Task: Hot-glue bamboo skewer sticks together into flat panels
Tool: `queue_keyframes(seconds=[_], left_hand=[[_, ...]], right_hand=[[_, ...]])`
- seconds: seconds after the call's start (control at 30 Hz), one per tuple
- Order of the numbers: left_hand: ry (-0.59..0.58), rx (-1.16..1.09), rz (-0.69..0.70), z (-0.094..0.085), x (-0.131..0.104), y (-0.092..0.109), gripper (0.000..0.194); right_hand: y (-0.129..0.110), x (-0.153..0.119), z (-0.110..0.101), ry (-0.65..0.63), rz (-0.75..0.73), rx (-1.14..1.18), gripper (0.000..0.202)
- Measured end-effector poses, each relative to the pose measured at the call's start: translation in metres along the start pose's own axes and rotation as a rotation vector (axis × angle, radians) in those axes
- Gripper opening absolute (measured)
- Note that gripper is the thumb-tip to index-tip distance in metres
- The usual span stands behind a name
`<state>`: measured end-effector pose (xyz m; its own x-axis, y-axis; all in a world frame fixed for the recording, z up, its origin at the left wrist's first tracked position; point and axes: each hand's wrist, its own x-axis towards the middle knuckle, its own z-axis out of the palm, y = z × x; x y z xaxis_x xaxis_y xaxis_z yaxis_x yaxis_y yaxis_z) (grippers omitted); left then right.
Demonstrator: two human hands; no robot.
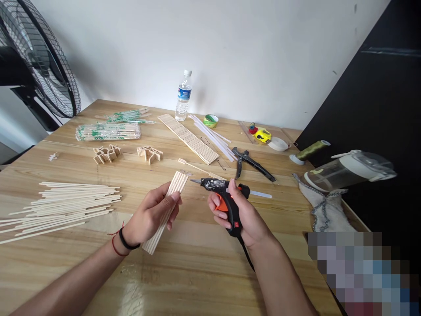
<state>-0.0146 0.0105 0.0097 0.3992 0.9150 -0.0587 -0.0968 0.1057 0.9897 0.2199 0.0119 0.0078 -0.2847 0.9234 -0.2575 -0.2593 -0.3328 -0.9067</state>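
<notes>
My left hand (pixel 160 210) is closed around a flat row of pale wooden sticks (pixel 179 180), thumb on top, their upper ends pointing away from me. My right hand (pixel 238 213) grips a black and orange glue gun (pixel 234 215), fingers at the orange trigger. The gun's metal nozzle points left, close to the upper ends of the sticks. A translucent glue stick (pixel 261 194) protrudes from the gun's back. Loose wooden sticks (pixel 75 199) lie spread on the table at the left. Beyond my hands lies a long panel of sticks (pixel 189 139).
On the wooden table (pixel 98 272) stand a water bottle (pixel 183 96) and small stick assemblies (pixel 107 153). Wrapped stick packs (pixel 108 131) lie behind. Black pliers (pixel 253 164), a yellow tape measure (pixel 263 135), a thread spool (pixel 312 151), a jug (pixel 348 171) and a cloth (pixel 329 210) are at right.
</notes>
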Motion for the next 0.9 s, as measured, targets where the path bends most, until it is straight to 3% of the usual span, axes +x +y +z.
queue_keyframes(seconds=[0.07, 0.17, 0.23, 0.3, 0.4, 0.5, 0.67, 0.8, 0.9], left_hand=[[-0.012, -0.050, -0.019, 0.000, 0.000, 0.000, 0.042], [-0.029, -0.080, -0.040, 0.000, 0.000, -0.002, 0.043], [-0.045, -0.077, -0.052, -0.001, 0.000, -0.004, 0.044], [-0.066, -0.057, -0.056, -0.001, 0.000, -0.005, 0.045], [-0.110, -0.028, -0.045, -0.001, -0.001, -0.003, 0.046], [-0.157, -0.032, -0.033, -0.001, -0.002, 0.000, 0.045], [-0.268, 0.006, -0.017, -0.001, -0.004, 0.001, 0.047], [-0.395, 0.038, -0.018, -0.002, -0.005, 0.000, 0.050], [-0.478, 0.024, -0.042, -0.001, -0.005, -0.001, 0.050]], right_hand=[[0.002, 0.003, -0.005, 0.146, -0.089, -0.133, 0.066], [0.007, 0.006, -0.012, 0.326, -0.282, -0.621, 0.047], [0.010, 0.008, -0.014, 0.325, -0.401, -0.936, 0.031], [0.014, 0.011, -0.015, 0.255, -0.444, -1.099, 0.016], [0.018, 0.014, -0.014, 0.165, -0.374, -1.182, 0.032], [0.017, 0.014, -0.013, 0.120, -0.348, -1.184, 0.034], [0.003, 0.004, -0.009, 0.146, -0.481, -0.976, 0.007], [-0.004, -0.005, -0.002, -0.104, -0.396, -0.518, 0.026], [-0.002, -0.006, 0.002, -0.232, -0.359, -0.310, 0.036]])
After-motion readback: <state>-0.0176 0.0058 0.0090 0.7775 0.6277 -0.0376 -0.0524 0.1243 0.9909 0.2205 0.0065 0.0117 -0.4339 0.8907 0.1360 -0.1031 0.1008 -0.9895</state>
